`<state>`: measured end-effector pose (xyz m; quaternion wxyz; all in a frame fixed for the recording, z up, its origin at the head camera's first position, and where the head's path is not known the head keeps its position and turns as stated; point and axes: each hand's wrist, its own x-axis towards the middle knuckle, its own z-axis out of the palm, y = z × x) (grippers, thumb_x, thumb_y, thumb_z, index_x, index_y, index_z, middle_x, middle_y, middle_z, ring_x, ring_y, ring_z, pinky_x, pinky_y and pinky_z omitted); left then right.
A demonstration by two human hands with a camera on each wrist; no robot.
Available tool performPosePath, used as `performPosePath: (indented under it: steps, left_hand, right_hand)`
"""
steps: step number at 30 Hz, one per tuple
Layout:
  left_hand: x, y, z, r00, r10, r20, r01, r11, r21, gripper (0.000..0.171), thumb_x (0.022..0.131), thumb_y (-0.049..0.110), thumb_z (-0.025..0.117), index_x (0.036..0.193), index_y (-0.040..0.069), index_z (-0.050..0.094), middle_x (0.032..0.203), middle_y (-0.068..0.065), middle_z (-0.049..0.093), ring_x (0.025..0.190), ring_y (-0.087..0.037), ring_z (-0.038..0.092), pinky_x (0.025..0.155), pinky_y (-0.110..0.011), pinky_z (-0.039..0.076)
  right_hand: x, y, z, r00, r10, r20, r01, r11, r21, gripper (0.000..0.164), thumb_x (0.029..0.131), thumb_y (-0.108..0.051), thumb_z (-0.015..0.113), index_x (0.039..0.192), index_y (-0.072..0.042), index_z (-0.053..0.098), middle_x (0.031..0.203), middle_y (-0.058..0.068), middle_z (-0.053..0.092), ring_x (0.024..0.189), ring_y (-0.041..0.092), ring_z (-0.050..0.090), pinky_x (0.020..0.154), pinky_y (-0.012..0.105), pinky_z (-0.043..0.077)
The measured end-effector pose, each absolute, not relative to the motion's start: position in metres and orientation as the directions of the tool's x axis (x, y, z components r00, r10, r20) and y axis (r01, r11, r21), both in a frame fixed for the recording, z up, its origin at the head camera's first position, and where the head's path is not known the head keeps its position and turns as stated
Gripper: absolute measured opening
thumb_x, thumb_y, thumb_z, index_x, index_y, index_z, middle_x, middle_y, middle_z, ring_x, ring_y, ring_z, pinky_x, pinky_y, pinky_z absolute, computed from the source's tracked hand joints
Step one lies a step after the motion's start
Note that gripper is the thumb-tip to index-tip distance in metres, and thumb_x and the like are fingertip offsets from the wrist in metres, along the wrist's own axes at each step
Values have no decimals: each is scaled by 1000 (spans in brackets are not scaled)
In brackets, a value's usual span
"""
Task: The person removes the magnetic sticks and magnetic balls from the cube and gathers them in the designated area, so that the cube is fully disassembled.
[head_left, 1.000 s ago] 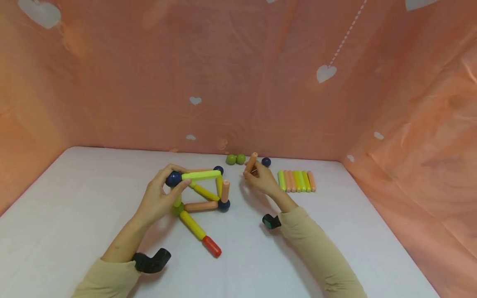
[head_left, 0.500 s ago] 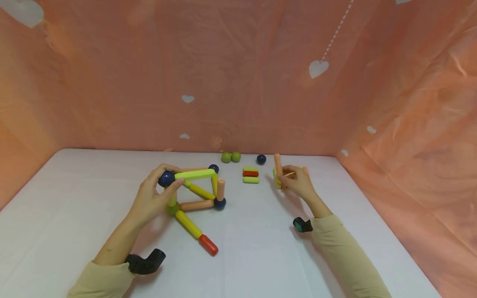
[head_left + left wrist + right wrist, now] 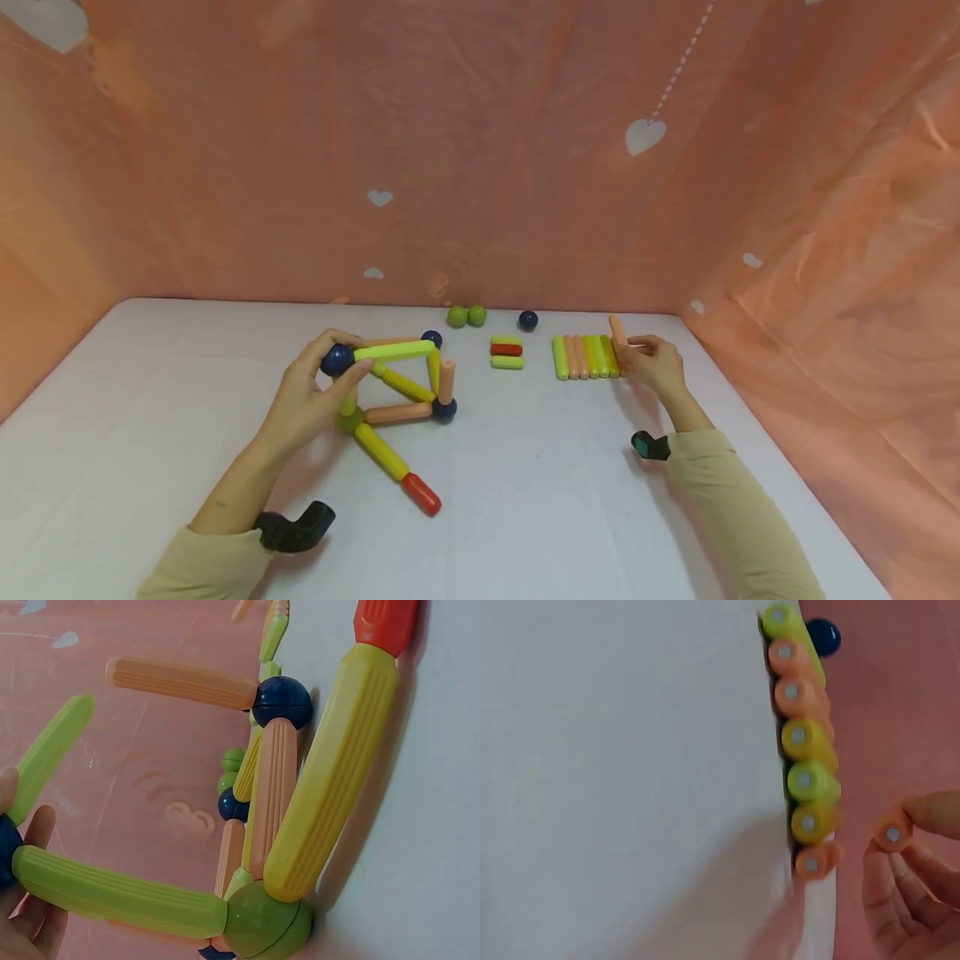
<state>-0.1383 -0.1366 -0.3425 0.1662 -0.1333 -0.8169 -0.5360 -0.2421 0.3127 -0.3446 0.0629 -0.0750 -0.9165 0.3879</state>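
Observation:
With thumb and fingers my left hand holds a dark blue ball at a raised corner of a frame of magnetic sticks and balls. A light green stick runs right from that ball, its far end free in the left wrist view. Below, a green ball joins an orange stick and a yellow stick tipped with a red piece. My right hand pinches a loose orange stick, grey metal showing in its end, just above the right end of a stick row.
Two green balls and a dark blue ball lie near the table's back edge. Short green and red sticks lie left of the row. Behind the white table hangs an orange cloth with hearts.
My right hand has carried the orange stick rightward, past the row to its right end, uncovering the short sticks. My left hand keeps its hold on the frame. The head view has shifted slightly.

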Motion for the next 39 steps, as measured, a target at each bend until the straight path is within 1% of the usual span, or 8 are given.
performPosePath:
  steps: [5,13,15,18,22,25,32,39]
  left_hand:
    - [-138,-135,-342,-903,39,428,411,368,834,23,94,16,62,113,5,57,118,-16,57,111,-26,46,98,-54,34]
    - [-139,-138,-346,-902,31,431,411,370,833,22,94,17,62,112,6,56,117,-15,59,110,-25,46,98,-53,34]
    - [-140,-138,-346,-904,35,427,409,370,834,22,94,17,61,112,6,56,116,-15,59,110,-25,46,98,-54,34]
    - [-140,-137,-345,-909,35,416,399,370,839,22,95,18,61,113,7,56,117,-14,59,110,-26,46,99,-54,33]
    - [-139,-138,-342,-913,37,406,390,373,842,23,95,18,61,114,7,56,119,-15,58,112,-28,46,99,-56,32]
    - [-138,-138,-341,-918,34,396,380,372,847,24,95,18,62,115,7,56,120,-16,58,114,-30,46,100,-56,32]
    - [-137,-139,-340,-917,36,398,381,373,846,24,95,17,61,116,6,56,120,-16,57,114,-30,45,100,-56,32]
    - [-138,-136,-341,-911,32,411,393,369,842,23,94,16,62,114,5,56,118,-16,58,112,-28,46,99,-55,31]
  right_hand:
    - [-244,332,-345,-978,209,-2,141,652,-745,50,89,-31,63,121,8,57,97,19,62,82,22,57,67,23,45]
    - [-252,332,-356,-960,198,-199,280,644,-711,46,97,-20,51,128,13,46,84,5,63,65,6,55,61,17,49]
    - [-252,331,-357,-959,197,-204,284,647,-708,46,97,-19,51,128,14,45,86,9,64,66,7,55,61,17,50]
    - [-252,329,-355,-959,204,-199,284,712,-642,49,98,-23,48,130,14,44,104,21,62,79,18,57,71,24,51]
    - [-247,314,-345,-977,193,-94,212,793,-570,51,97,-23,45,133,12,42,128,34,49,109,41,52,92,44,47]
    - [-245,293,-340,-990,141,22,97,777,-622,47,96,-20,49,133,9,45,132,34,48,121,44,47,101,50,41]
    - [-241,238,-337,-991,-64,114,-129,626,-769,41,93,-18,60,129,2,55,127,24,58,119,36,53,101,47,42]
    - [-232,193,-338,-955,-260,140,-263,532,-805,41,92,-21,64,128,-1,57,126,19,60,115,32,55,96,44,47]
